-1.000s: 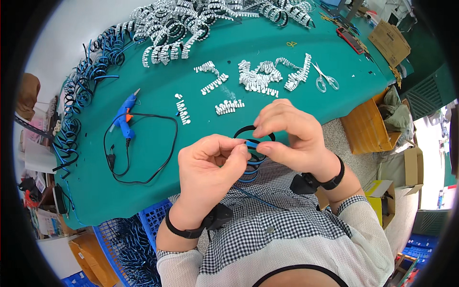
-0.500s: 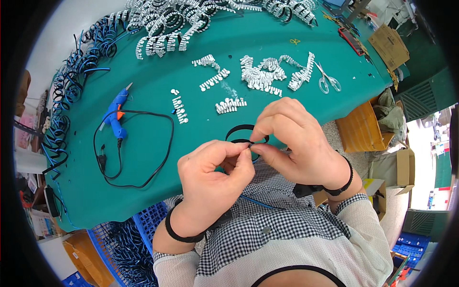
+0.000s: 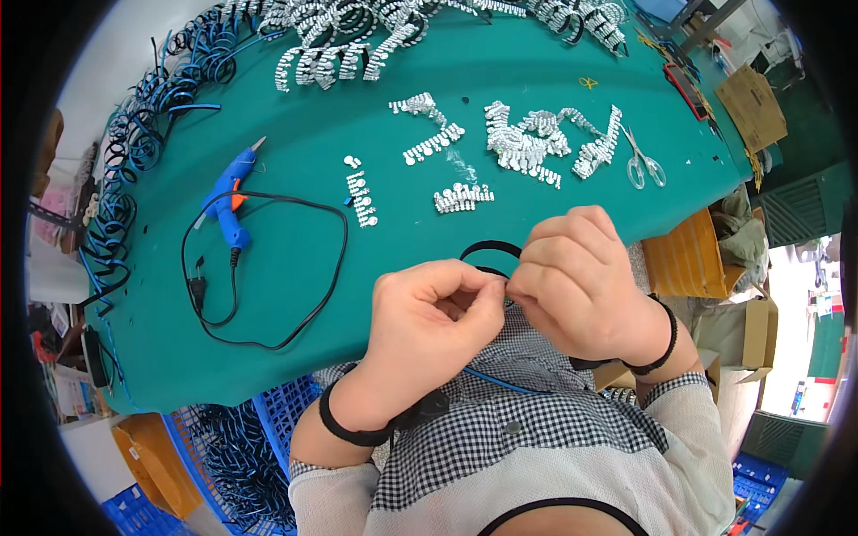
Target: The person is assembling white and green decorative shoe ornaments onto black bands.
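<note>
Left hand (image 3: 420, 308): thumb (image 3: 484, 314) and index finger (image 3: 451, 277) closed in a pinch, tips pointing right; other fingers curled in behind.
Right hand (image 3: 581, 295): fingers (image 3: 552, 279) folded side by side, bent leftward; thumb mostly hidden beneath.
Fingertips, both hands: just beside one another; contact cannot be told.
Left forearm (image 3: 335, 438): angled up and inward, sleeved short of the wrist (image 3: 368, 400).
Right forearm (image 3: 681, 359): angled up and leftward, likewise sleeved.
Arms: bent, in front of the torso.
</note>
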